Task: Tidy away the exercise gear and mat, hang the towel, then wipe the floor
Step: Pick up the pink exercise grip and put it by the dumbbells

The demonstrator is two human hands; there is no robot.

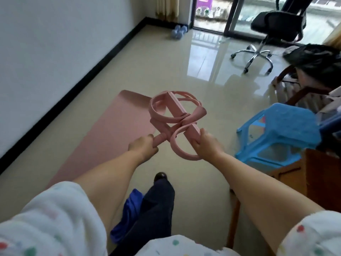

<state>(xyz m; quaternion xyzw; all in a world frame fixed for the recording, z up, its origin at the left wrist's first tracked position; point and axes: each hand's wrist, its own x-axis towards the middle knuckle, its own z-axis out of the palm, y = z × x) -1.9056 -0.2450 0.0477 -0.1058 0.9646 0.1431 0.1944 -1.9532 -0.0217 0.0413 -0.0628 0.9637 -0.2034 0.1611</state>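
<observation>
Nearest, one blue cloth (129, 217) lies crumpled on the floor (203, 85) beside the person's dark trouser leg (155, 206). Two hands hold one pink pedal resistance band (175, 115) up in the air, above the floor: the left hand (143, 145) is wrapped round a round foam handle, and the right hand (206, 143) grips the end of a flat pedal bar, with a foot loop hanging just beside it. The tubes are wound round the bars. One pink mat (103, 133) lies flat below and left, its long edge running parallel to the black skirting, with a strip of floor between. One blue plastic stool (280, 133) stands at the right. Beyond it open floor reaches one black office chair (275, 32). Two pale blue dumbbells (178, 32) lie in the far corner, near the doorway.
</observation>
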